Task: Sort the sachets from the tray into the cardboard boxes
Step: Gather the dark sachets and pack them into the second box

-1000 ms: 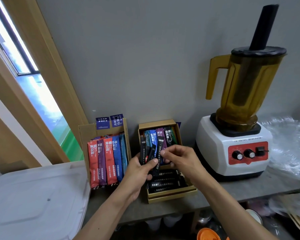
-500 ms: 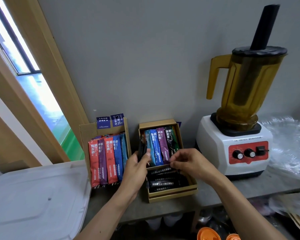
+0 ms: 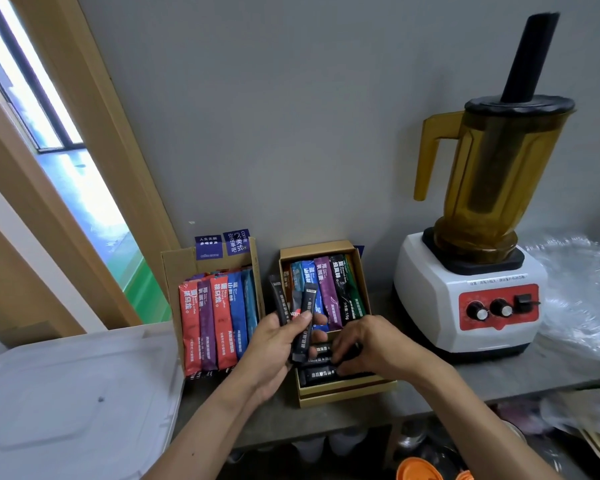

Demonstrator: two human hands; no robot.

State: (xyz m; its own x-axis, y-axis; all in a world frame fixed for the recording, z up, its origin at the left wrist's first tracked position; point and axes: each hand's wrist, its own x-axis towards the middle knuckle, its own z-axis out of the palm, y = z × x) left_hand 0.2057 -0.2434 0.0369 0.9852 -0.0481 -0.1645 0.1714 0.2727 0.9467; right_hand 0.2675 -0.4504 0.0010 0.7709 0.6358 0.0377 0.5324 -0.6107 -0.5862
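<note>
Two sachet boxes (image 3: 329, 394) (image 3: 174, 268) side by side, blender (image 3: 471, 292) right.

left box (image 3: 174, 271): plain brown card, navy flaps with white lettering. upright sachets (image 3: 222, 323) in it: red, purple, red, blue, all white-lettered. right box (image 3: 347, 394): tan-gold. standing sachets (image 3: 326, 292) there: blue, purple, black, green. stick sachets (image 3: 307, 306) and flat sachets (image 3: 317, 374): black, pale print. blender (image 3: 430, 306): white base, red panel, black knobs, amber jug, black lid. wall (image 3: 291, 116) grey.
</note>
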